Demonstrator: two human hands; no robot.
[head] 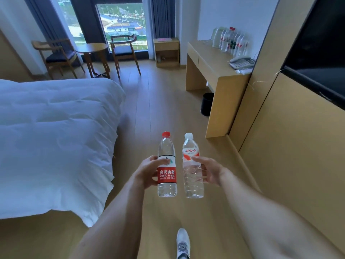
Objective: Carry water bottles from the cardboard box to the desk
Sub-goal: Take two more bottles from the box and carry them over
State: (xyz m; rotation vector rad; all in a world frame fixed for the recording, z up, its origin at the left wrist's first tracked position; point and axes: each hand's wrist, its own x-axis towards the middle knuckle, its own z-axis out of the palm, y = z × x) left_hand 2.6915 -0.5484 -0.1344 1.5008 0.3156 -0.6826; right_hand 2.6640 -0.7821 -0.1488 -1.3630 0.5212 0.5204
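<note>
Our left hand [147,170] grips an upright red-labelled, red-capped clear plastic bottle [167,167], fingers wrapped round, while our right hand [207,171] clasps a white-capped clear plastic bottle [192,167] just beside it.

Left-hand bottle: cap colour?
Red, on the red-labelled bottle in the left hand. The head view shows it clearly.

Clear glossy plastic bottles [167,165], matt wooden desk [214,71], smooth wood floor [158,109], soft cloth duvet [56,128]
</note>
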